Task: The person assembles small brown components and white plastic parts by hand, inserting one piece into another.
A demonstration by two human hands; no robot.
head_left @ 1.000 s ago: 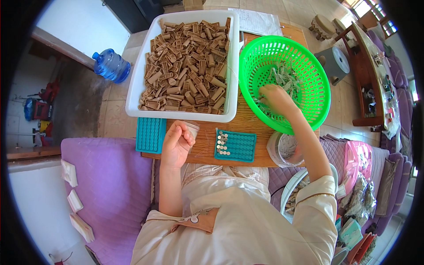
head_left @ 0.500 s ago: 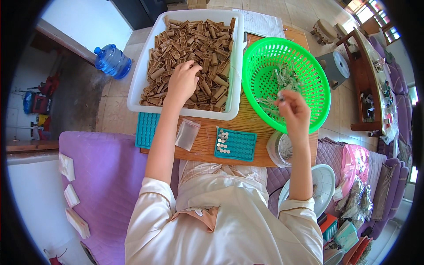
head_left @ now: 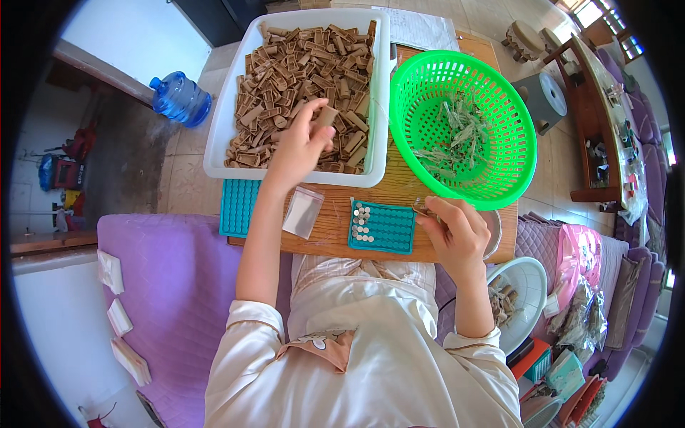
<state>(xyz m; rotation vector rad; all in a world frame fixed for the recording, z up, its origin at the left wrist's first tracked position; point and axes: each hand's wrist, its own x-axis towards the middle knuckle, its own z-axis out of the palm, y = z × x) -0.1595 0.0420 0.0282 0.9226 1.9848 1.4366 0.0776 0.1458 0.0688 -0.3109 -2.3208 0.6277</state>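
Note:
My left hand is closed around a brown half-tube plastic shell above the near part of a white tub. Many similar brown shells fill that tub. My right hand is closed in a pinch between the green basket and a teal tray; a small thin piece sticks out at its fingertips, too small to name. Silver discs sit in the left columns of the teal tray. Clear, wiry small parts lie in the green basket.
A clear plastic bag and another teal tray lie on the wooden table. My right hand partly covers a round container. Right of my lap stands a white basin with brown pieces. A blue water bottle stands on the floor.
My left hand has lifted a brown shell from the heap. My right hand has moved from over the green basket toward me, to the right of the teal tray.

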